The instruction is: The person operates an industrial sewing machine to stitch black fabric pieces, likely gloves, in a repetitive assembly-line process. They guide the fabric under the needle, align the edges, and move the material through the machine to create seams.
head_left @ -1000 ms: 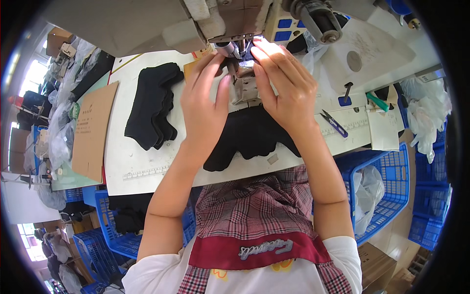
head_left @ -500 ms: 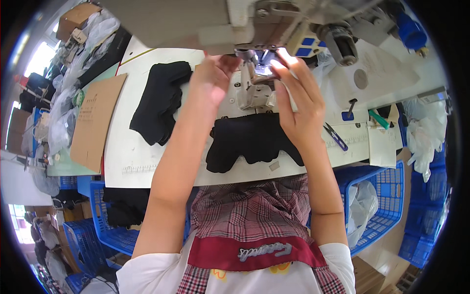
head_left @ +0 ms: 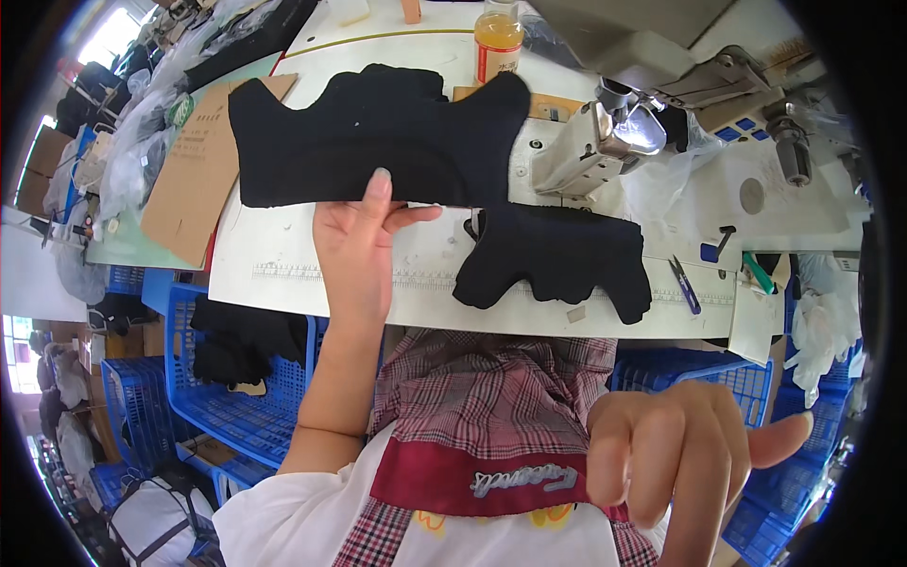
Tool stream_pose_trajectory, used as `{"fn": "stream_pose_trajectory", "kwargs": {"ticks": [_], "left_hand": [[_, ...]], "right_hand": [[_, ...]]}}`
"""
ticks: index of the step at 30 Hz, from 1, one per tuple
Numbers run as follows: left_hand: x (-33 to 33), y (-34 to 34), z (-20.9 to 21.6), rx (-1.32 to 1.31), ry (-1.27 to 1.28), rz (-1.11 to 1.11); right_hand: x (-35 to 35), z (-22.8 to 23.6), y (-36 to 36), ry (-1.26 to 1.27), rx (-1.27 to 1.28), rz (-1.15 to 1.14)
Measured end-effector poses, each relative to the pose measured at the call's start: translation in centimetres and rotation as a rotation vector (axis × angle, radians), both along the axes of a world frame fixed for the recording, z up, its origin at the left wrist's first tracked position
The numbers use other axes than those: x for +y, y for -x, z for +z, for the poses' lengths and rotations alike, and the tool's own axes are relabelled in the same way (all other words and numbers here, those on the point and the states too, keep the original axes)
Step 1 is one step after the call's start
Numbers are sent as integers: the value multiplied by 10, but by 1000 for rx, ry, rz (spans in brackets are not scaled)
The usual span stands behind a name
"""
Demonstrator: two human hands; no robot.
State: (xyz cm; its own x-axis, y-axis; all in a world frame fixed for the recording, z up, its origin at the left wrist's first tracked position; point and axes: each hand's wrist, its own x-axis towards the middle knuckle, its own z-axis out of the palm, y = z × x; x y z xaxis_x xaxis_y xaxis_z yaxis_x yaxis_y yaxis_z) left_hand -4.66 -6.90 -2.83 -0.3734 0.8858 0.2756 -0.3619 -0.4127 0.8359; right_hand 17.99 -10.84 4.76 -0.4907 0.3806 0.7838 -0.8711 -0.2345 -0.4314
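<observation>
A wide black fabric piece (head_left: 368, 142) with curved cut-outs spreads over the left part of the table. My left hand (head_left: 354, 236) grips its near edge, thumb on top and the other fingers partly beneath the cloth. Close to the camera, at the lower right, is my right hand (head_left: 680, 454), raised before my apron. Its fingers are loosely bent and apart, with one pointing right, and nothing shows in them. Another black fabric piece (head_left: 557, 255) lies near the table's front edge. The lit sewing machine (head_left: 605, 142) stands beyond it.
Thread snips (head_left: 685, 286) lie at the right of the white table (head_left: 425, 317). A bottle of amber liquid (head_left: 498, 47) stands at the back. Blue baskets (head_left: 227, 397) flank my lap below the table edge. Cardboard (head_left: 194, 180) leans at the left.
My left hand has left the machine's needle area and now grips a black fabric piece to the left. My right hand has come back from the machine towards my body. The view has shifted.
</observation>
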Motion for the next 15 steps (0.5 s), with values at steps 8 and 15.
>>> {"fn": "stream_pose_trajectory", "kwargs": {"ticks": [8,15], "left_hand": [[-13,-13,5,11,3,-1],[-16,-22,2,38,-9,-37]], "right_hand": [[-17,4,37,-69,256,-243],[-21,13,20,-69,89,-299]]}}
